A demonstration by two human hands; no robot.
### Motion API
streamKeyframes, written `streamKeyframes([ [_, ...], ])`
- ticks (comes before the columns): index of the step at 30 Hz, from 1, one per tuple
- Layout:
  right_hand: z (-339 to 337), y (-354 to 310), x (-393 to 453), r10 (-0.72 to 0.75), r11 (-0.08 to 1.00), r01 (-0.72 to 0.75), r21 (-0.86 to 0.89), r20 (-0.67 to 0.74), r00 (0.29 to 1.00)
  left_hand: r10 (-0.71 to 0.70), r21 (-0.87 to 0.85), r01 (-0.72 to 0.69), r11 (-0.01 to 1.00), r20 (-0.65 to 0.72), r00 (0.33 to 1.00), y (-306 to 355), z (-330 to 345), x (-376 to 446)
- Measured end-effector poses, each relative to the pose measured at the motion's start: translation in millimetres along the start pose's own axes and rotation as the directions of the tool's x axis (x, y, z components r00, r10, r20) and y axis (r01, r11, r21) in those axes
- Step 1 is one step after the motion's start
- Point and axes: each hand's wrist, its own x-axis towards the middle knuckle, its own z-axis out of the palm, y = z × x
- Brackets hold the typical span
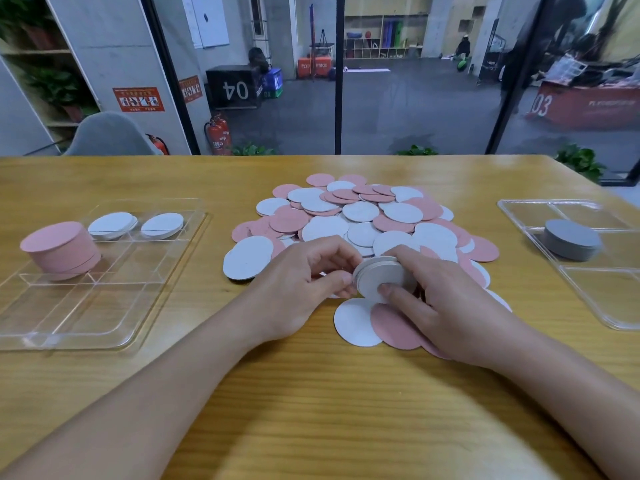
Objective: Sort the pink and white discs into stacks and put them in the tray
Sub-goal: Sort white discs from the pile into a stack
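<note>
While both forearms converge at table centre, two hands share one white stack [375, 279].
Left hand [304, 282] pinches its edge; right hand [446, 299] grips it, thumb on its face, above the loose disc pile [360, 220].

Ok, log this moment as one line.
both hands, left hand, right hand: grip white stack | pile: unsorted | left tray: pink stack

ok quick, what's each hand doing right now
Left hand: pinches the edge of the small stack of white discs.
Right hand: grips the same stack, thumb on its face.
</note>
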Motion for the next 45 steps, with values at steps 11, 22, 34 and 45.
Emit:
streamKeyframes([
  [11,-0.7,3.6,3.9,0.079,0.995,-0.082,-0.052,-0.057,0.995,-0.163,0.549,0.065,0.833,0.132,0.978,13.0,-1.5,-10.1],
  [22,-1.8,2.5,3.5,0.084,0.995,-0.086,-0.05,-0.039,0.996,-0.224,0.445,0.186,0.876,0.033,0.974,14.9,-12.6,-7.2],
  [34,-3.1,1.7,2.8,0.069,0.996,-0.071,-0.049,-0.035,0.997,-0.118,0.08,0.138,0.987,-0.222,0.968,5.3,-32.9,0.0],
  [45,-1.8,5.5,2.3,0.034,0.999,-0.035,-0.025,-0.034,0.999,-0.067,0.162,0.1,0.982,-0.196,0.978,-6.6,-28.2,2.3],
])
